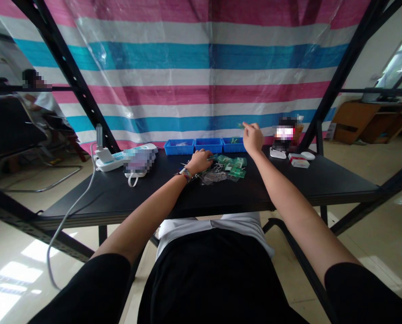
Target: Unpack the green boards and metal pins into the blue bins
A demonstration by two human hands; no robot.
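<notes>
On the black table (153,193) lies a loose pile of small clear and green plastic packets (236,164), with thin metal-looking pieces (217,168) among them. My left hand (200,162), a bracelet at its wrist, rests on the left side of this pile; its fingers are stretched over the packets, their tips partly hidden. Raised above the right blue bin, my right hand (254,137) pinches a small green packet (241,126) between thumb and forefinger. Behind the pile, three blue bins stand in a row: left (179,147), middle (208,145) and right (232,145). Something green shows in the right one, something clear in the left.
A white power strip (111,161) with a grey cable (75,202) and a blurred purple item (140,162) lie at the left. To the right are a small red-and-white box (298,160) and a white rounded object (308,155). A striped sheet (210,67) hangs behind. Another person (43,96) sits far left.
</notes>
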